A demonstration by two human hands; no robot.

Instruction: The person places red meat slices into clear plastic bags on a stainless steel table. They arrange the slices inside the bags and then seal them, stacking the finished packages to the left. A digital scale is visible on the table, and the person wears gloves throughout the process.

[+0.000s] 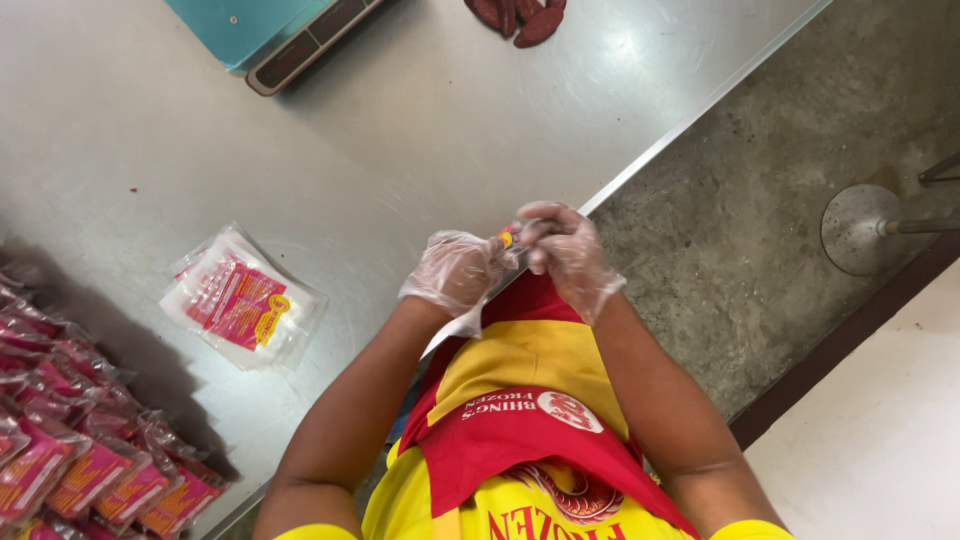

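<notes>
Small clear pouch (pixel 512 240) pinched between both gloved hands at the table edge: left hand (pixel 458 270) and right hand (pixel 570 250) both closed on it, fingertips meeting. Steel table (pixel 400 150) beyond the grip, concrete floor (pixel 740 250) right of it, pink pouch stack (pixel 243 298) well left. Pouch mostly hidden by fingers, contents unreadable.

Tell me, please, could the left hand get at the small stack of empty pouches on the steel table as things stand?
Probably yes: bare steel table lies between the left hand and the pouches, though that hand is holding a pouch.
</notes>
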